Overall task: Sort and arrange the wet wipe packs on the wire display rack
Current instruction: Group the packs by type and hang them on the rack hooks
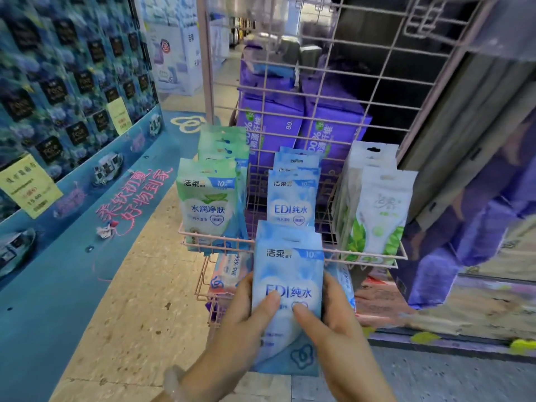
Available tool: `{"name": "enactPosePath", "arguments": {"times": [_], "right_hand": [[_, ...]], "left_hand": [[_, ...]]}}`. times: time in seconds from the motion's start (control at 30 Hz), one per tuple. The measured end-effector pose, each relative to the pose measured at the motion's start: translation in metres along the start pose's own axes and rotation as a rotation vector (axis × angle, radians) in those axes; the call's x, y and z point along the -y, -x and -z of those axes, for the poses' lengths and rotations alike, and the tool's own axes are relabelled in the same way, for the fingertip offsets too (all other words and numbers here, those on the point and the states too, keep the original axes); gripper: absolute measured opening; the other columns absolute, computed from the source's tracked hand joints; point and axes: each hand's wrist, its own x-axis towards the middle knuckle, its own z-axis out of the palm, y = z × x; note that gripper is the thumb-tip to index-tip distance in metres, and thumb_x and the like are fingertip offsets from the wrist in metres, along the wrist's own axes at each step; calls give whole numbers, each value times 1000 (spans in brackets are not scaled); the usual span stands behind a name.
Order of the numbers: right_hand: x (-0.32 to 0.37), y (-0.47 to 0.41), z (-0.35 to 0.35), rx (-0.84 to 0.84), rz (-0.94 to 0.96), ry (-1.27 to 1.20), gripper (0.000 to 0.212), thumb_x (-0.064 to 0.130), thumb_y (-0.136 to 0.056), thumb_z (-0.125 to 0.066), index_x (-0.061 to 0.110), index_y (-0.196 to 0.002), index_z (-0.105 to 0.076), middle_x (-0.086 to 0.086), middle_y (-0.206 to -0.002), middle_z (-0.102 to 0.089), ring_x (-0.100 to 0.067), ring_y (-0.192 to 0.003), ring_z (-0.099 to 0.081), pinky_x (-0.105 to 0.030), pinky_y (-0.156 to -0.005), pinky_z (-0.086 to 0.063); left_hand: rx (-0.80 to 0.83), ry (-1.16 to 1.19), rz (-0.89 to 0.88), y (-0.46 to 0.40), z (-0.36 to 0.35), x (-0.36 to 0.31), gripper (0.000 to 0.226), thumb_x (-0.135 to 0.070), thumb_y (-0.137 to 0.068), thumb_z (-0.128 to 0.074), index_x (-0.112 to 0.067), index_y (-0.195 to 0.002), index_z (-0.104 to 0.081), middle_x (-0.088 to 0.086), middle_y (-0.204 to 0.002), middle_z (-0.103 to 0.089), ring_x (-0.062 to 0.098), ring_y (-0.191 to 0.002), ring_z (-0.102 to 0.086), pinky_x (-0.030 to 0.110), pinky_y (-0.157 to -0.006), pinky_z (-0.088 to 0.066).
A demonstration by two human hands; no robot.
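Both hands hold a small stack of pale blue soft plastic wet wipe packs upright in front of the rack. The left hand curls round the stack's left edge with its thumb pressed on the front; the right hand holds the right edge the same way, thumb on the printed face. The grip of each hand is narrow, closed on the packs.

Just beyond the stack stands the pink wire display rack. Its upper basket already carries three upright rows: green-and-white packs on the left, matching blue packs in the middle, and white packs with a green leaf print on the right. The rows look sorted by kind. The middle row seems shorter, so the held stack most likely belongs in front of it. A lower basket holds a few pink-and-blue packs, partly hidden, probably not yet sorted. Behind the wire grid stand large purple tissue packages.
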Motion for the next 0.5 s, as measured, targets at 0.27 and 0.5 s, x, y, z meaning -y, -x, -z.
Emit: {"name": "enactPosePath", "arguments": {"times": [0.27,0.5], "right_hand": [[89,-67,-15,10,445,63,54,0,-77,-55,32,-119,-45,5,-124,-58,-9,-115,-57,-26,-96,-49],[72,-121,-7,-136,281,403,48,-2,-86,-51,12,-130,-41,-11,-125,-58,-3,-91,-58,-2,-70,-45]], "left_hand": [[105,-117,-379,-59,-37,-93,41,4,-83,-60,-26,-109,-48,-8,-96,-73,5,-92,-68,20,-77,-55],[-48,-142,-124,-118,-46,-96,44,-6,-79,-69,6,-118,-52,27,-122,-60,36,-110,-61,50,-95,-50]]}}
